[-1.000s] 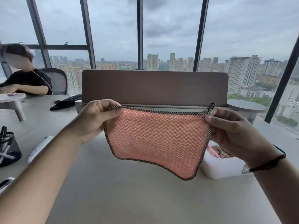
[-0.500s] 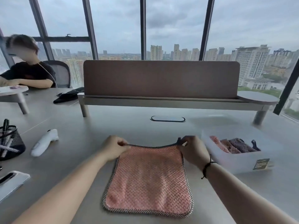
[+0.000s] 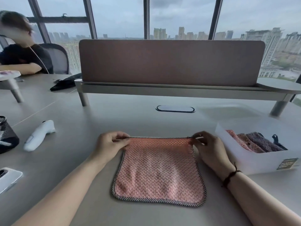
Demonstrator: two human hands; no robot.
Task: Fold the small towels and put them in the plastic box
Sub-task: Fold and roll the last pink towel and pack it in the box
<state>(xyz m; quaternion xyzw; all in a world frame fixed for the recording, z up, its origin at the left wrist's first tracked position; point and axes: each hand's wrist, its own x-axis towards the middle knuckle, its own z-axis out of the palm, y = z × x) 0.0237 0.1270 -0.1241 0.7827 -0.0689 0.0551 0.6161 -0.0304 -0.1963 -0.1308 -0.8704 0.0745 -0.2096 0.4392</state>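
Towel (image 3: 158,168) lay flat on the table (image 3: 114,116), soft and limp; left hand (image 3: 112,144) and right hand (image 3: 206,147) apparently pinched its far corners, the best hold.

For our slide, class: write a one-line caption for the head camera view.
Both hands, left hand and right hand, pinch the far corners of a pink towel spread flat beside the plastic box.

One camera, worn on the person's head, looks forward and down across the desk (image 3: 68,160), close above it, toward the windows (image 3: 179,17) beyond.
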